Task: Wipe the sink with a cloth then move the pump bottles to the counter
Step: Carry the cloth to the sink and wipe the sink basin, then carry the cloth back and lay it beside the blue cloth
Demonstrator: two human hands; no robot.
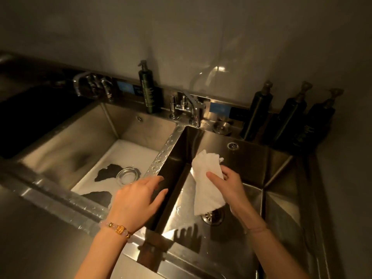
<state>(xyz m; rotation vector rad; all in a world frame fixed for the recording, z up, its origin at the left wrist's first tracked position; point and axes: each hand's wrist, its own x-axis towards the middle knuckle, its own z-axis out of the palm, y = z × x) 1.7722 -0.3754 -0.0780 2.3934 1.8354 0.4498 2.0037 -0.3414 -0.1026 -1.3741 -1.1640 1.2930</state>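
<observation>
Now right hand point(229, 184) clutching cloth point(207, 178) over sink point(251, 158), left hand point(136, 200) splayed, fingers loose

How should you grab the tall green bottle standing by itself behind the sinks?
Probably around the middle of the tall green bottle, coming from the front over the left sink. It stands upright against the wall, so its back is closed off. The body is a straight round tube, easy to wrap fingers around; the thin pump on top looks like a poor handle.

Three pump bottles point(289, 115) behind the right sink point(251, 158), a fourth bottle point(148, 91) behind the left basin point(80, 141)
</observation>
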